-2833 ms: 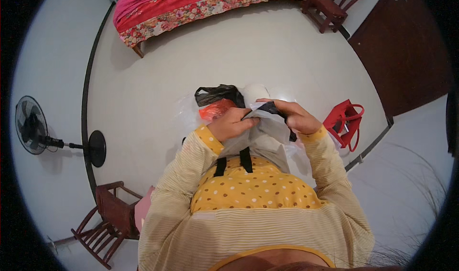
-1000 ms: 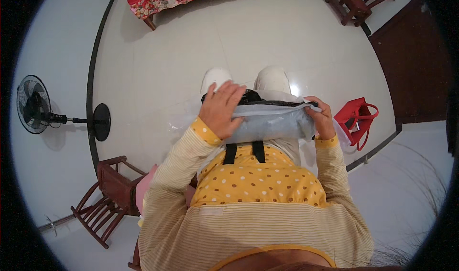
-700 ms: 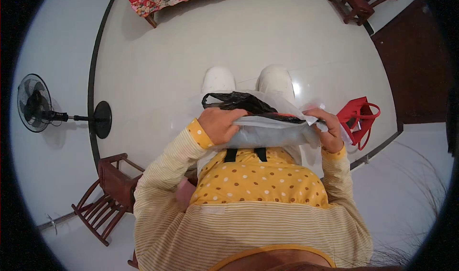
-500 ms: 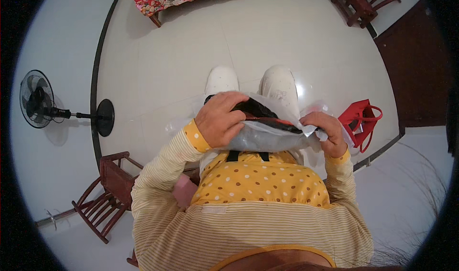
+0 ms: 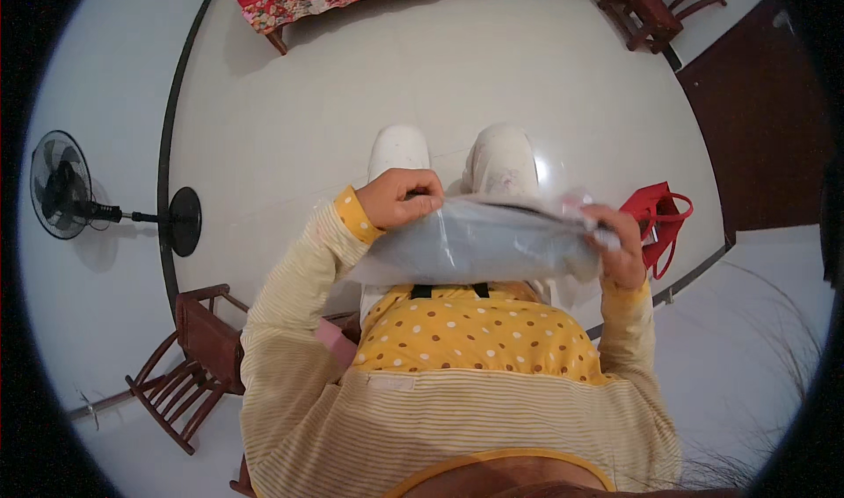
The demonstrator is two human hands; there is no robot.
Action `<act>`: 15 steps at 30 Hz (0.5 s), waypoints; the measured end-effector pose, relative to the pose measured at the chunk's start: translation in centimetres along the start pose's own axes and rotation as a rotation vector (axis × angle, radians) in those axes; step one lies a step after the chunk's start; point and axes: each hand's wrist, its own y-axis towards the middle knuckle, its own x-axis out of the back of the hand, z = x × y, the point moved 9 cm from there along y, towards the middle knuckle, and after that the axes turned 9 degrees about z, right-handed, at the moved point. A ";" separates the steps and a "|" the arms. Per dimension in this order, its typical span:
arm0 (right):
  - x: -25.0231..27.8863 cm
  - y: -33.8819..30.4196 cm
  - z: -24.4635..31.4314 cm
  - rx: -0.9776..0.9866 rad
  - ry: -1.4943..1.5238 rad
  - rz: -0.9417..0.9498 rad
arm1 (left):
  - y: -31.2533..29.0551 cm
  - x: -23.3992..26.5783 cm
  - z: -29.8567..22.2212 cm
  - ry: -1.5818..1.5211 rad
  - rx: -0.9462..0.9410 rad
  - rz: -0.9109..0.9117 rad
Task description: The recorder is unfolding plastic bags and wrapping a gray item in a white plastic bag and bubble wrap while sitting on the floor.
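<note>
A translucent plastic bag (image 5: 479,245) stretches sideways between my hands above my lap, its top edge drawn nearly flat. With thumb and fingers closed, my left hand (image 5: 397,197) pinches the top edge near its left end. At the other end my right hand (image 5: 621,247), slightly blurred, grips the gathered corner of the bag. Something greyish-blue shows dimly through the plastic; what it is I cannot tell. Below the bag lies the yellow dotted cloth (image 5: 475,329) of my apron.
A red handbag (image 5: 658,224) stands on the floor to the right. On the left are a standing fan (image 5: 63,186) and a brown wooden chair (image 5: 208,340). A bed with a floral cover (image 5: 352,1), another wooden chair (image 5: 640,10) and a dark door (image 5: 756,120) stand farther off.
The bag's mouth was gaping, with black and reddish contents showing; now its edges lie together and hide them. My left hand has gone from spread over the opening to pinching the edge.
</note>
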 end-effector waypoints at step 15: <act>-0.5 8.0 -17.2 -0.387 -0.161 -0.365 | 1.2 4.7 3.7 0.735 0.001 -0.938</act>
